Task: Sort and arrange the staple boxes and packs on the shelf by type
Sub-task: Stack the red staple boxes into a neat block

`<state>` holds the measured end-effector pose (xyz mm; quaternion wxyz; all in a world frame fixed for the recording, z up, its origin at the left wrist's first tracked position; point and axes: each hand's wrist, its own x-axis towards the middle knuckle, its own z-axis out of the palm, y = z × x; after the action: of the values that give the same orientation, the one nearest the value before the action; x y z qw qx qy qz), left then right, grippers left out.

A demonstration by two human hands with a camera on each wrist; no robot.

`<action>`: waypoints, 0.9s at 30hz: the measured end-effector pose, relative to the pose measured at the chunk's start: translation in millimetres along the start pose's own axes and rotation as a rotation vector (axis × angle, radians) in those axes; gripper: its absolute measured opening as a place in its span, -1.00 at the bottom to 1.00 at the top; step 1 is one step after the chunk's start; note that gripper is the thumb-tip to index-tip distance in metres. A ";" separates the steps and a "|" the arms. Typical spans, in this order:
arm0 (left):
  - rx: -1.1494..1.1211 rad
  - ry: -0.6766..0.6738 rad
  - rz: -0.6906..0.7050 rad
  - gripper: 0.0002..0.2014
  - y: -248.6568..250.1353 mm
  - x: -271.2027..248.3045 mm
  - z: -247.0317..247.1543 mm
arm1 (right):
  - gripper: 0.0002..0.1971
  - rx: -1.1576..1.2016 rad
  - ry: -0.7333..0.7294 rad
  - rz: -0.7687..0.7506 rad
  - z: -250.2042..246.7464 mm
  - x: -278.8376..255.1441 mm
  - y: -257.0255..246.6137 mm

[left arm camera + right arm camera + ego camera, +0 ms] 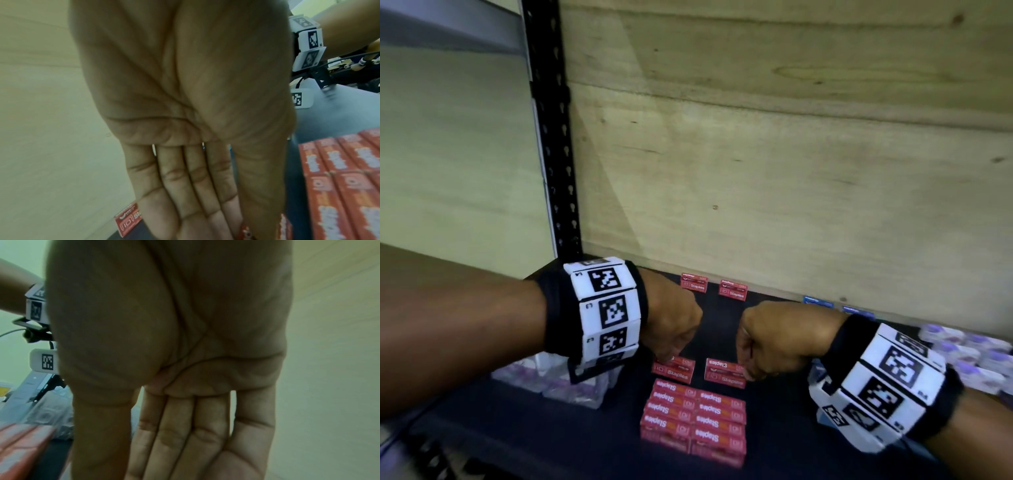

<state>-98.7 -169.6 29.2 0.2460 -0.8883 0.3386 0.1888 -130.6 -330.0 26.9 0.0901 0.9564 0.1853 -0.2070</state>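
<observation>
Two red staple boxes lie side by side mid-shelf. My left hand point(669, 358) pinches the left box point(675, 371) at its far left corner; in the left wrist view the left hand point(236, 227) has a strip of the red box point(245, 231) between thumb and straight fingers. My right hand point(746, 370) holds the right end of the right box point(722, 373); in the right wrist view the right hand point(131, 451) has its fingertips out of frame. In front lies a two-column block of red boxes point(693, 421). Two more red boxes point(694, 282) stand at the back.
Blue boxes point(818, 301) stand along the wooden back wall point(791, 171) on the right. Clear purple-tinted packs lie at the right point(969, 353) and at the left point(571, 380). A black slotted upright point(554, 137) bounds the shelf point(777, 428) on the left.
</observation>
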 end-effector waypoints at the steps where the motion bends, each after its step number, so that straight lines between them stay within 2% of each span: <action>1: -0.033 -0.032 0.006 -0.88 -0.1 1.6 1.7 | -0.85 0.035 0.008 0.000 1.9 -1.8 -0.9; 8: -0.198 -0.020 0.018 -0.93 -0.6 -5.1 14.6 | -0.88 0.145 0.011 -0.031 15.1 -12.2 -2.4; 15: -0.261 -0.008 0.036 -0.82 -1.0 -9.8 17.9 | -0.85 0.190 0.010 -0.033 18.8 -17.4 -3.5; 27: -0.343 0.023 0.068 -0.82 4.5 -4.3 18.4 | -0.85 0.209 0.021 -0.102 19.3 -5.9 -9.9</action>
<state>-107.9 -159.9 15.2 0.0806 -0.9073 0.3343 0.2419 -146.5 -327.6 11.2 -0.0227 0.9521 0.2121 -0.2193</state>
